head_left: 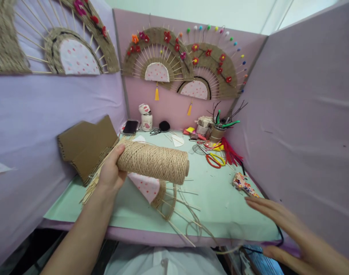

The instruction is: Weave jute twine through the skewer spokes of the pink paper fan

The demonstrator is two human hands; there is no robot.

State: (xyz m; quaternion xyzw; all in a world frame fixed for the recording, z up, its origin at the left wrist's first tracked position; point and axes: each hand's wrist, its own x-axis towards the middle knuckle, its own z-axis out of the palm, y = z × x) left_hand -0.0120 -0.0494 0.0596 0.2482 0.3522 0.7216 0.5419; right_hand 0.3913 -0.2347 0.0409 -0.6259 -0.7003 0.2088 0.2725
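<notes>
A large spool of twine (154, 161) lies sideways in the air above the table, with my left hand (112, 168) wrapped round its left end. My right hand (291, 229) is at the lower right, fingers stretched out and apart, holding nothing. Below the spool, a half-made fan (147, 186) with a dotted fabric centre, a twine band and thin sticks rests on the table. Loose twine (197, 225) curls from it over the table's front edge. A glue gun with a patterned body (244, 184) lies just beyond my right fingertips.
Folded cardboard (86, 147) and a bundle of sticks (95, 179) are at the left. Scissors (216, 159), red fuzzy stems (230, 152) and a tool pot (217, 133) stand or lie at the back right of the green table (128, 217). Finished fans (155, 49) hang on the back wall.
</notes>
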